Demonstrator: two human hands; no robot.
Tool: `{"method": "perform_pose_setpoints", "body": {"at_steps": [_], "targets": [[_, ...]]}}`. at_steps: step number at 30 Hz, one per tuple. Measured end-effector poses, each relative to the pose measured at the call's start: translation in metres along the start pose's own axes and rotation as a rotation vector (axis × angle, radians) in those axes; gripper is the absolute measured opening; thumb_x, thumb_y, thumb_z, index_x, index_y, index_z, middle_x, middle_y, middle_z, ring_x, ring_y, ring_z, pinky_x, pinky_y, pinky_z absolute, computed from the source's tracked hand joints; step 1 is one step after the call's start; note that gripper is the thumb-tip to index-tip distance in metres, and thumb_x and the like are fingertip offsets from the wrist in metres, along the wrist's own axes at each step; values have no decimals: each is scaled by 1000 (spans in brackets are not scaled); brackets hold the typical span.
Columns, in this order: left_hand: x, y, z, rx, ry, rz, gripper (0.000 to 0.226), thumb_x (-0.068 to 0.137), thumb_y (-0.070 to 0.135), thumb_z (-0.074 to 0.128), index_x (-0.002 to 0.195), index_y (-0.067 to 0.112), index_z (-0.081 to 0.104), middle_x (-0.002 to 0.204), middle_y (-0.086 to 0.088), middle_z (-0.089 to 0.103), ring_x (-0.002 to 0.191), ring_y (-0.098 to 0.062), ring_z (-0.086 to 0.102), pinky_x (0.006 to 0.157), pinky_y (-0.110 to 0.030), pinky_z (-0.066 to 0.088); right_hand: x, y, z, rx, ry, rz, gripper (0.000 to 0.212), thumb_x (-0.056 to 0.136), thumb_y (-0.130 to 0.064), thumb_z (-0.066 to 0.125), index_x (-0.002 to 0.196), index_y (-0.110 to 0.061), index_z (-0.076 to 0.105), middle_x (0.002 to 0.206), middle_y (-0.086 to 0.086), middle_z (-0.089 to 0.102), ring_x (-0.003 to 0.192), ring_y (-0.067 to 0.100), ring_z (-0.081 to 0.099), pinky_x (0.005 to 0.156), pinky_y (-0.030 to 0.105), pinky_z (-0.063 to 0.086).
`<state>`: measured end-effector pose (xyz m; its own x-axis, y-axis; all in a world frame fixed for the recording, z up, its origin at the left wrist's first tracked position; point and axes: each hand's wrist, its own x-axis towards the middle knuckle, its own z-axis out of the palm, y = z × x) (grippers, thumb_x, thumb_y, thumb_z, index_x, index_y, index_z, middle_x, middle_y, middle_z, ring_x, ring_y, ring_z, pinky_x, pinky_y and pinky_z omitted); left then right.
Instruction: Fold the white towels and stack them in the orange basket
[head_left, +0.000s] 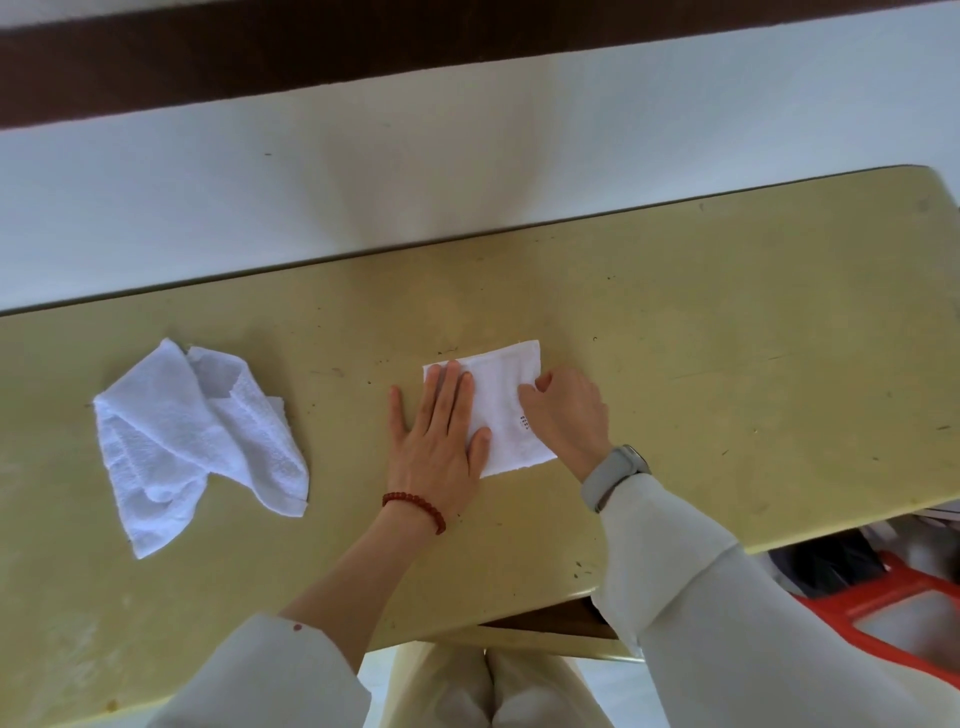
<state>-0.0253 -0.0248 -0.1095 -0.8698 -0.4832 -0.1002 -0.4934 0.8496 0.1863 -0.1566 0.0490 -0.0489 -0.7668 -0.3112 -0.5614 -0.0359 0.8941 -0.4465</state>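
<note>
The folded towel (498, 410) lies flat near the middle of the bench (727, 322), a small neat rectangle. The left hand (441, 436) rests on its left half with fingers straight and spread, palm down, pressing the layers. The right hand (566, 415) sits at the towel's right edge, at three o'clock from the left hand, with fingers curled; whether its grip pinches the cloth or only rests on it cannot be told.

The step in hand looks like smoothing and setting the last fold. To do it well, the flat hand should hold the layers down while the other sweeps outward along the crease, so the corners stay matched and the bundle does not spring open when lifted.

A second towel (197, 441) lies crumpled at nine o'clock, well apart, not yet folded. The orange basket (883, 613) shows partly past the bench's near right corner, at about four o'clock, lower than the bench top. The bench around the folded towel is open on all sides, and the near edge is close to the wrists, so a lift toward four o'clock has a free path.
</note>
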Motion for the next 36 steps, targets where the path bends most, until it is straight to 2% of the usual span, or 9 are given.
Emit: {"method": "perform_pose_setpoints", "body": {"at_steps": [3,4,6,8,13,18,24,29,36], "targets": [[0,0,1,-9,-24,-6,58,95,41,16,141,7,22,149,-11,30,138,-20,16,108,-52,4,-4,-2,-8,324,-22,35,5,86,-16,53,89,-15,50,82,-1,52,76,17,49,62,25,39],[0,0,1,-12,-34,-4,59,95,41,12,141,7,23,149,-10,30,138,-20,16,108,-52,5,-4,-3,-10,383,-33,48,16,86,-16,56,101,-11,54,87,2,55,79,19,52,66,27,42],[0,-1,1,-37,-24,1,60,96,42,11,142,6,23,150,-9,27,139,-20,16,109,-51,4,-5,-5,-14,389,-63,0,11,84,-13,56,92,-6,62,78,11,58,74,26,54,65,31,43],[-2,0,-1,-156,17,-21,59,94,40,18,143,6,24,151,-5,20,141,-17,13,113,-48,4,-8,-8,-19,352,-91,-89,13,84,-11,54,77,-1,58,68,17,50,65,21,45,59,27,35],[-23,-3,-38,-656,257,-288,53,90,23,41,140,9,34,148,-9,30,134,-12,28,105,-26,28,-34,-31,-37,115,-121,-455,8,89,-12,49,91,-11,56,74,-1,57,62,12,49,53,18,36],[-66,-35,-91,-1351,134,-681,58,86,6,60,137,17,34,132,1,45,116,-13,48,91,-27,42,-92,-74,-33,-343,-157,-821,12,91,-17,44,98,-11,52,77,0,55,65,21,49,54,29,34],[-214,-103,-135,-1660,95,-627,54,74,5,67,120,27,49,103,16,61,91,0,54,74,-18,47,-223,-122,24,-396,-463,-1085,19,92,-16,44,108,-18,54,82,0,59,71,19,52,62,30,37],[-421,-146,-150,-1706,470,-891,18,65,15,66,82,17,71,91,-5,64,90,-18,56,90,-37,45,-366,-125,123,-205,-668,-1238,18,90,-3,46,91,-20,51,67,-13,47,61,-2,45,59,14,33],[-737,-165,-163,-1553,1055,-1192,6,83,12,65,83,8,61,80,-3,62,76,-17,58,63,-23,51,-615,-80,311,-162,-903,-1306,25,89,0,44,103,-16,54,73,-6,55,62,6,48,56,13,36]]}}
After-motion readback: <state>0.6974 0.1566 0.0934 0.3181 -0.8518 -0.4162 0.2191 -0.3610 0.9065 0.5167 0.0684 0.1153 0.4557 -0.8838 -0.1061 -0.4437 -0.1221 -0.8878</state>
